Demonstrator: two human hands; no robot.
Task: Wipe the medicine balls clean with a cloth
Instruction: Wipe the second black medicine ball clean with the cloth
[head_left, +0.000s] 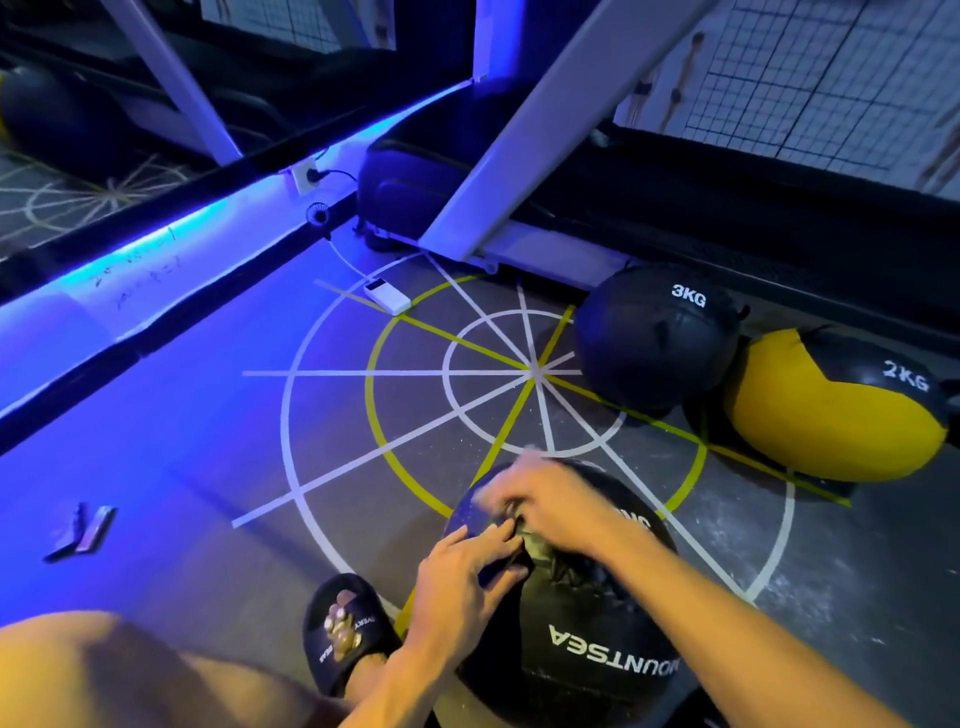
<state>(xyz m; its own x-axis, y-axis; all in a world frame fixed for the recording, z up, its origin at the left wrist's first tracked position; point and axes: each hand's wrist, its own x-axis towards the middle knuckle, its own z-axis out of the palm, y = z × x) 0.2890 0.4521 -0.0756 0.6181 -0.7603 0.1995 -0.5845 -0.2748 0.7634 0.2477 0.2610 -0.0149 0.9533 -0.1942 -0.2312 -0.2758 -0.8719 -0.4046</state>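
Note:
A large black medicine ball with white lettering sits on the floor right in front of me. Both hands are on its top. My left hand presses its fingers on a dark cloth bunched on the ball. My right hand is blurred and reaches across the ball's far side, its fingers curled at the cloth's edge. A black ball marked 3KG and a yellow-and-black ball marked 2KG lie further off at the right.
A treadmill stands beyond the floor's circle markings, with a white power bank and cable beside it. A mirror wall with a blue light strip runs along the left. My sandalled foot is beside the ball.

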